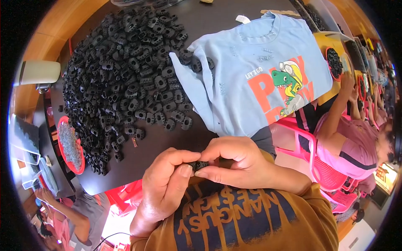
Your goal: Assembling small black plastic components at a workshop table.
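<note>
A small black plastic piece (201, 165) is held between the fingertips of both hands, close to my body and just off the table's near edge. My left hand (165, 182) pinches it from the left with thumb and forefinger. From the other side my right hand (234, 161) grips it, thumb below and fingers above. The fingers cover much of the piece. Beyond the hands, a big heap of black plastic pieces (125, 71) with holes and toothed edges spreads over the left of the dark table (167, 146).
A light blue T-shirt (226, 96) with a dinosaur print lies on the table's right half. A tiny copper-coloured item (134, 142) rests by the heap. Left stands a red basket (70, 144) of small grey metal bits. People sit at both sides; a pink chair (301, 146) is at right.
</note>
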The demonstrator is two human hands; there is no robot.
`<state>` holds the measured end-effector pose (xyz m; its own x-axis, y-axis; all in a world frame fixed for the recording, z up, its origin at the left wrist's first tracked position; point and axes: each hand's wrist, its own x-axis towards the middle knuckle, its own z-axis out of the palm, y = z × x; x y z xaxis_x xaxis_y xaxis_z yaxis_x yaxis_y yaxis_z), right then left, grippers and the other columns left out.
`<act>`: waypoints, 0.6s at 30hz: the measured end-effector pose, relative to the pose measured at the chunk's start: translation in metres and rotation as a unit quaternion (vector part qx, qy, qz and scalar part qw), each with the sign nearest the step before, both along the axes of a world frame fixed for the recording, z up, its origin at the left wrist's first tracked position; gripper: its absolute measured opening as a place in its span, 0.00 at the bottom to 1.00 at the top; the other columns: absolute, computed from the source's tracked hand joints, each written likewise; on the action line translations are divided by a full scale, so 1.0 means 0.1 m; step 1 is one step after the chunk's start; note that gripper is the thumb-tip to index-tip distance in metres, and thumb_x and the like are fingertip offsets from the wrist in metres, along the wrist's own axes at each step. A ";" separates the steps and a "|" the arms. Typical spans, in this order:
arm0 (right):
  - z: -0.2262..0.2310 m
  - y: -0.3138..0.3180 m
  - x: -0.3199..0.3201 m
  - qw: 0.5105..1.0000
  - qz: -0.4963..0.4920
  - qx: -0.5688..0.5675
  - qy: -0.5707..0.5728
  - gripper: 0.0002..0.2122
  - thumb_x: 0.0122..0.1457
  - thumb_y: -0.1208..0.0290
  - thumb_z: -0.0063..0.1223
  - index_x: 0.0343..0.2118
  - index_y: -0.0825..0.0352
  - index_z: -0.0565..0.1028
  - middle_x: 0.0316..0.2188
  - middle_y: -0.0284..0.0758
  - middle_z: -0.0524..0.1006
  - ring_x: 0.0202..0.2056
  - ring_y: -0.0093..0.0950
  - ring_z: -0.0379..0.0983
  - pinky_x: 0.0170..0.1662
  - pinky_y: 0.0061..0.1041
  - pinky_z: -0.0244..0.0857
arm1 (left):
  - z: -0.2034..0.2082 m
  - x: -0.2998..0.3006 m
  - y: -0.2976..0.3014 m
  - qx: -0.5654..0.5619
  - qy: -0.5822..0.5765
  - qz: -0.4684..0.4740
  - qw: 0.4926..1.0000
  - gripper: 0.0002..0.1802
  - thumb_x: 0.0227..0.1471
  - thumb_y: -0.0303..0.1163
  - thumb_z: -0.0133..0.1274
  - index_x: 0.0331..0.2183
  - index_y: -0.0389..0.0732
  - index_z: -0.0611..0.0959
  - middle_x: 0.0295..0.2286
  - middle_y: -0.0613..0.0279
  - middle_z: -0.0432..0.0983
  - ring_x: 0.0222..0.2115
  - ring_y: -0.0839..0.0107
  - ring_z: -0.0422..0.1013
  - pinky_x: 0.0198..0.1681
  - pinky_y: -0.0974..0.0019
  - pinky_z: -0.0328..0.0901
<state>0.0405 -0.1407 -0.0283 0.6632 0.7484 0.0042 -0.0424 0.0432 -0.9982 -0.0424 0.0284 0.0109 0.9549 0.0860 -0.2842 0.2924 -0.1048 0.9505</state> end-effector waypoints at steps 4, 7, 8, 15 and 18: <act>0.02 -0.03 0.02 1.000 0.005 0.002 0.000 0.08 0.50 0.78 0.60 0.34 0.70 0.76 0.25 0.34 0.75 0.24 0.23 0.71 0.26 0.19 0.61 | 0.10 -0.01 0.05 -0.102 0.100 0.031 0.989 0.09 0.54 0.20 0.44 0.39 0.33 0.75 0.29 0.64 0.71 0.27 0.82 0.66 0.31 0.78 0.62; 0.03 -0.03 0.02 1.000 0.022 0.021 -0.007 0.08 0.50 0.79 0.59 0.35 0.70 0.76 0.27 0.35 0.76 0.26 0.26 0.73 0.28 0.21 0.63 | 0.09 -0.02 0.05 -0.143 0.094 0.058 0.984 0.09 0.53 0.19 0.44 0.38 0.33 0.76 0.30 0.64 0.71 0.27 0.82 0.66 0.33 0.79 0.62; 0.04 -0.03 0.03 0.999 0.023 0.021 -0.006 0.08 0.50 0.79 0.59 0.35 0.70 0.76 0.27 0.35 0.76 0.26 0.26 0.73 0.28 0.21 0.63 | 0.07 -0.03 0.04 -0.164 0.069 0.071 0.981 0.09 0.53 0.19 0.44 0.38 0.33 0.76 0.30 0.64 0.70 0.28 0.82 0.65 0.34 0.79 0.62; 0.01 -0.01 0.02 0.998 0.011 0.045 -0.046 0.09 0.50 0.80 0.59 0.35 0.71 0.75 0.29 0.38 0.76 0.30 0.30 0.74 0.31 0.23 0.65 | 0.01 -0.03 0.02 -0.166 -0.009 0.061 0.984 0.08 0.55 0.20 0.44 0.37 0.33 0.75 0.29 0.65 0.68 0.29 0.82 0.62 0.34 0.79 0.58; 0.03 -0.01 0.02 0.999 0.025 0.033 -0.032 0.09 0.50 0.80 0.59 0.35 0.71 0.75 0.29 0.38 0.76 0.30 0.30 0.74 0.30 0.23 0.65 | 0.01 -0.04 0.00 -0.191 0.001 0.066 0.979 0.07 0.55 0.21 0.45 0.38 0.33 0.75 0.29 0.65 0.68 0.27 0.82 0.61 0.32 0.79 0.56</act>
